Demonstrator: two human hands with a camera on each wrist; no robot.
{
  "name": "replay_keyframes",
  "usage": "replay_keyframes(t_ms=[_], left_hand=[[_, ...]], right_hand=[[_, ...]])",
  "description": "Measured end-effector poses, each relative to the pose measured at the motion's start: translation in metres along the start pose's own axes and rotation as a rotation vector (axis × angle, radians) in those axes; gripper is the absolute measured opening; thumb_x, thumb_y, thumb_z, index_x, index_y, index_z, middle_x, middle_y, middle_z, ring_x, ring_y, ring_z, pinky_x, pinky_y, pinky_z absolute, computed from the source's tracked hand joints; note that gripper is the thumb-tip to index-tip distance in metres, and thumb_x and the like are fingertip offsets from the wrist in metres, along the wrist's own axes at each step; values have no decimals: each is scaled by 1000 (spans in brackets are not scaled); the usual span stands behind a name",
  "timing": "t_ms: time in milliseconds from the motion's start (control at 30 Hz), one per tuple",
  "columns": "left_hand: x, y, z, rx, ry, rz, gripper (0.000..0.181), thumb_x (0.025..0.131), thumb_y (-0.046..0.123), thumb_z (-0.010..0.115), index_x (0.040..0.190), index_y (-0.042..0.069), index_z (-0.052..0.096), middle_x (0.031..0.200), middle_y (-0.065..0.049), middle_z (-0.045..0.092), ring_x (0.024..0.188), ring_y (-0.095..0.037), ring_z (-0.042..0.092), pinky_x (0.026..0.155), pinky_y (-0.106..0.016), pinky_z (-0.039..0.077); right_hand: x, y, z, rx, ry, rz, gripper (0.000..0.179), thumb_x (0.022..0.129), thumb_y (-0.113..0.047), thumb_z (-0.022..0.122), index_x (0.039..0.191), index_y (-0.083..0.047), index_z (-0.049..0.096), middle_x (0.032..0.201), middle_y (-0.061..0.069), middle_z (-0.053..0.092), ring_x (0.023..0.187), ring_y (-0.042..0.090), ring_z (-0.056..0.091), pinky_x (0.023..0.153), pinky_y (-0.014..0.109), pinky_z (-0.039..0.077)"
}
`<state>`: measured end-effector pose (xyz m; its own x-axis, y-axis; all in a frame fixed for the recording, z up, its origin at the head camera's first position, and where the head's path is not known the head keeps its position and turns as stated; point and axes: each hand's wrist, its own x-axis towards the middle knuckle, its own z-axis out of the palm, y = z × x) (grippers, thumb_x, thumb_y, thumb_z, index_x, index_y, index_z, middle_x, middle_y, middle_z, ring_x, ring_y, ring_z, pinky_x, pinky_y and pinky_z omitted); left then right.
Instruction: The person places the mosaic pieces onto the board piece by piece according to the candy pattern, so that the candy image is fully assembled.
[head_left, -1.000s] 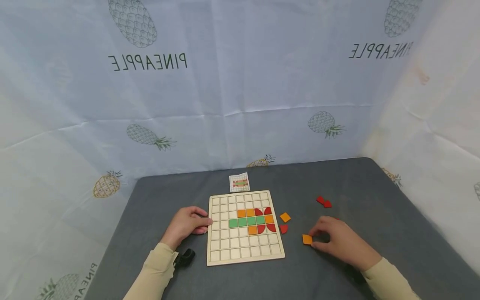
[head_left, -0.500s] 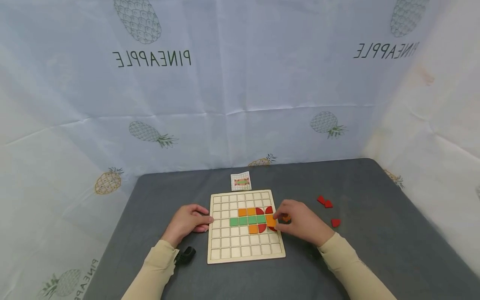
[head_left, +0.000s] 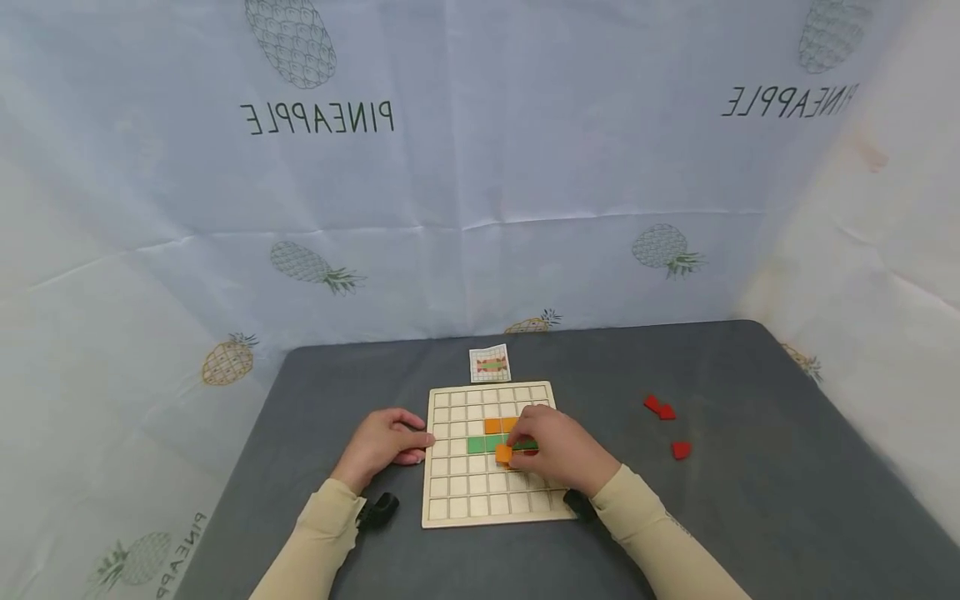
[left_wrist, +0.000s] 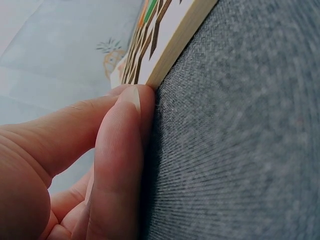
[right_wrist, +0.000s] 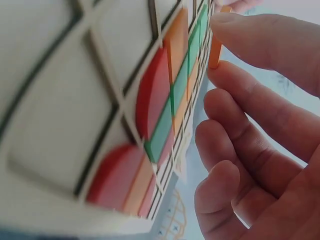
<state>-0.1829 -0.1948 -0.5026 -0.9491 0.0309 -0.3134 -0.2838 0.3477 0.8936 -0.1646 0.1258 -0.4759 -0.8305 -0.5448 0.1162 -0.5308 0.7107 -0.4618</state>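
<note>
A pale wooden grid board (head_left: 450,492) lies on the table, set with green tiles (head_left: 477,445), orange tiles (head_left: 492,426) and red curved pieces (right_wrist: 152,95). At the board's left edge, my left hand (head_left: 382,446) grips the rim between thumb and index finger, as the left wrist view shows. My right hand (head_left: 558,446) is over the board, pinching an orange square tile (head_left: 503,453) between thumb and index finger. In the right wrist view that tile (right_wrist: 218,42) stands on edge, apart from the board's surface. The right hand hides the pattern's right part in the head view.
A small printed pattern card (head_left: 490,364) lies just behind the board. Several loose red pieces (head_left: 681,450) are on the grey table (head_left: 787,500) to the right. A pineapple-print cloth (head_left: 450,167) hangs behind and at the sides.
My right hand has carried the orange tile from the table on the right, leftwards over the board's middle. The left hand stays at the board's edge. The head view has shifted slightly.
</note>
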Motion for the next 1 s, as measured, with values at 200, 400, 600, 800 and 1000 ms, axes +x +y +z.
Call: replay_keyframes(t_ms=[200, 400, 600, 800, 1000], left_hand=[[1, 3, 3, 10, 0, 3, 37, 85, 21, 95, 112, 6, 75, 83, -10, 77, 67, -15, 76, 67, -31, 67], [0, 4, 0, 6, -2, 0, 39, 85, 22, 95, 114, 5, 74, 83, -10, 77, 67, -15, 76, 67, -31, 67], [-1, 4, 0, 4, -3, -18, 40, 84, 20, 95, 114, 4, 74, 85, -11, 77, 69, -16, 76, 67, -31, 67], [0, 4, 1, 11, -1, -19, 40, 84, 20, 95, 114, 4, 74, 86, -11, 77, 69, -16, 76, 67, -31, 67], [1, 4, 1, 20, 10, -15, 38, 85, 20, 94, 114, 4, 74, 85, -11, 76, 69, -16, 76, 67, -31, 67]], right_hand=[[2, -5, 6, -4, -10, -5, 12, 89, -23, 91, 98, -20, 83, 91, -10, 63, 81, 5, 54, 71, 22, 52], [4, -9, 11, -13, 5, -24, 13, 90, -23, 91, 100, -18, 83, 91, -10, 62, 80, 3, 49, 69, 21, 48], [4, -14, 15, -22, 14, -17, 12, 90, -23, 91, 98, -19, 83, 90, -10, 62, 82, 4, 49, 68, 20, 47], [4, -16, 16, -42, 23, -19, 8, 91, -17, 89, 95, -19, 83, 88, -10, 61, 83, 5, 52, 70, 21, 53], [4, -13, 13, -38, 17, -26, 7, 92, -21, 88, 95, -19, 82, 88, -9, 61, 81, 5, 50, 68, 20, 49]])
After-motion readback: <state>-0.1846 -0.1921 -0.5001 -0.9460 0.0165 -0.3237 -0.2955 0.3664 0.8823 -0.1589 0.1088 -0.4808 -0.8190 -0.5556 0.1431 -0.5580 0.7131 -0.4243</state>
